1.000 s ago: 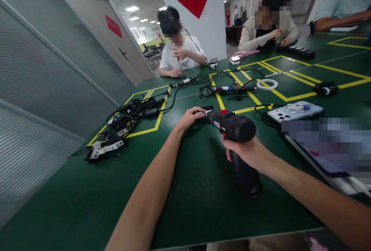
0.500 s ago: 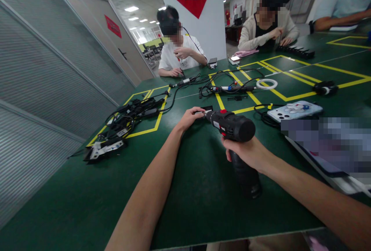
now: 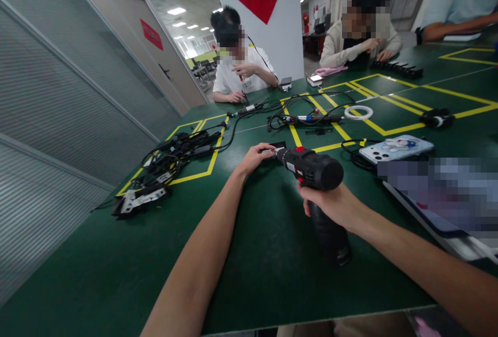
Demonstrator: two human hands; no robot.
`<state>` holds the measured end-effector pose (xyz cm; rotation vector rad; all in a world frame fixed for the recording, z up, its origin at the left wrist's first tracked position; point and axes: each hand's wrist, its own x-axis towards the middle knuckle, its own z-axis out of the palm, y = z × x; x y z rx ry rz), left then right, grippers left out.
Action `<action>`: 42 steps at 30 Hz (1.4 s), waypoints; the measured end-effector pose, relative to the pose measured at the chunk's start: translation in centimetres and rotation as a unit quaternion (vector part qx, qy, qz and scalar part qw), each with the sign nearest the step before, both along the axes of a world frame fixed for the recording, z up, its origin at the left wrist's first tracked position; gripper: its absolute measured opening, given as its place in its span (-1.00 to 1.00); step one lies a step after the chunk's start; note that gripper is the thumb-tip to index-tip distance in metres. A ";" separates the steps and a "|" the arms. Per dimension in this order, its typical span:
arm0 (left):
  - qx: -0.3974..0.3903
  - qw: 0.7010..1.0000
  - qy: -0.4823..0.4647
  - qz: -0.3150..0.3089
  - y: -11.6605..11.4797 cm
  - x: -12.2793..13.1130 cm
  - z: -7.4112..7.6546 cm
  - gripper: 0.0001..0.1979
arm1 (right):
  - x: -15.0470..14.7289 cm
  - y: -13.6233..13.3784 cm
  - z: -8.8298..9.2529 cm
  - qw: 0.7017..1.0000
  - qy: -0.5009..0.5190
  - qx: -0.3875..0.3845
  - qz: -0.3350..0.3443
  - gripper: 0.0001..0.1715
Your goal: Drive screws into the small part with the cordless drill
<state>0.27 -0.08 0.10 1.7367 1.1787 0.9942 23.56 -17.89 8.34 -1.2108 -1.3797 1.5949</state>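
My right hand (image 3: 322, 201) is wrapped round the grip of a black cordless drill (image 3: 311, 167) with red accents. The drill points away to the left, and its tip meets a small dark flat part (image 3: 278, 145) on the green table. My left hand (image 3: 257, 157) is closed at that part's near left side, fingers pressed together by the drill's tip. The fingers and the tip hide much of the part, so its kind does not show.
Left of my hands lies a heap of black cables (image 3: 182, 148), with a black-and-white piece (image 3: 140, 199) before it. To the right are a phone (image 3: 397, 149) and a white cable coil (image 3: 358, 113). Two people sit across the green table (image 3: 264, 264); another is at far right.
Both my hands and the drill stay almost exactly in place. The person opposite in white shifts a raised hand slightly.
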 end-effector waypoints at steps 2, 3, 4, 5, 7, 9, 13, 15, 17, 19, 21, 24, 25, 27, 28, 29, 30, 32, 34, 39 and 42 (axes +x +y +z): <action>-0.003 1.000 -0.002 0.002 0.0 0.0 0.0 -0.70 | 0.0 0.0 0.1 1.000 -0.007 0.001 0.002 -0.94; -0.003 1.000 -0.002 0.002 0.0 0.0 0.1 -0.70 | 0.0 0.0 0.1 1.000 -0.009 0.000 0.003 -0.94; -0.004 1.000 -0.003 0.001 0.0 0.0 0.0 -0.70 | 0.0 0.0 0.1 1.000 -0.009 -0.001 0.002 -0.94; -0.004 1.000 -0.003 -0.001 0.0 0.0 0.0 -0.70 | 0.0 0.0 0.1 1.000 -0.007 -0.002 0.002 -0.94; -0.003 1.000 -0.002 -0.005 0.1 -0.1 -0.1 -0.70 | 0.0 0.0 0.0 1.000 -0.004 -0.005 0.004 -0.95; -0.003 1.000 -0.002 -0.008 0.3 -0.2 -0.3 -0.70 | 0.0 0.1 -0.2 1.000 -0.005 -0.004 0.007 -0.95; 0.001 1.000 -0.003 -0.005 0.4 -0.2 -0.4 -0.70 | -0.1 0.1 -0.4 1.000 -0.012 0.006 0.002 -0.94; 0.002 1.000 -0.001 -0.008 0.3 -0.2 -0.3 -0.71 | -0.1 0.1 -0.5 1.000 -0.015 0.010 -0.001 -0.93; 0.003 1.000 0.001 -0.008 0.3 -0.2 -0.3 -0.71 | -0.1 0.1 -0.5 1.000 -0.018 0.012 0.001 -0.92; 0.003 1.000 -0.002 -0.008 0.4 -0.3 -0.3 -0.71 | 0.0 0.1 -0.5 1.000 -0.021 0.013 0.005 -0.92; 0.003 1.000 -0.007 -0.009 0.5 -0.3 -0.4 -0.71 | 0.0 0.1 -0.6 1.000 -0.020 0.013 0.008 -0.92; 0.003 1.000 -0.010 -0.010 0.7 -0.3 -0.6 -0.71 | 0.0 0.1 -0.7 1.000 -0.017 0.018 0.008 -0.91; 0.004 1.000 -0.011 -0.009 0.7 -0.3 -0.6 -0.71 | 0.0 0.1 -0.7 1.000 -0.019 0.019 0.009 -0.91; 0.005 1.000 -0.009 -0.008 0.6 -0.3 -0.6 -0.71 | 0.0 0.1 -0.6 0.999 -0.027 0.016 0.009 -0.91; 0.007 1.000 -0.008 -0.008 0.6 -0.3 -0.5 -0.71 | 0.0 0.1 -0.6 0.999 -0.031 0.013 0.010 -0.92; 0.007 1.000 -0.006 -0.010 0.5 -0.3 -0.5 -0.71 | 0.0 0.1 -0.5 0.999 -0.032 0.009 0.010 -0.92; 0.007 1.000 -0.005 -0.011 0.5 -0.3 -0.4 -0.71 | 0.0 0.1 -0.5 0.999 -0.030 0.005 0.010 -0.92; 0.007 1.000 -0.004 -0.010 0.4 -0.3 -0.3 -0.72 | 0.1 0.1 -0.3 1.000 -0.022 0.001 0.011 -0.92; 0.004 1.000 -0.009 -0.009 0.4 -0.3 -0.3 -0.72 | 0.4 0.1 0.0 1.000 -0.016 -0.001 0.016 -0.90; -0.015 0.999 -0.035 -0.014 0.5 -0.1 -0.5 -0.72 | 1.6 -0.2 1.3 0.996 0.004 -0.083 0.014 -0.84; -0.023 0.999 -0.044 -0.012 0.4 -0.1 -0.6 -0.70 | 2.0 -0.1 1.5 0.994 0.016 -0.105 0.009 -0.83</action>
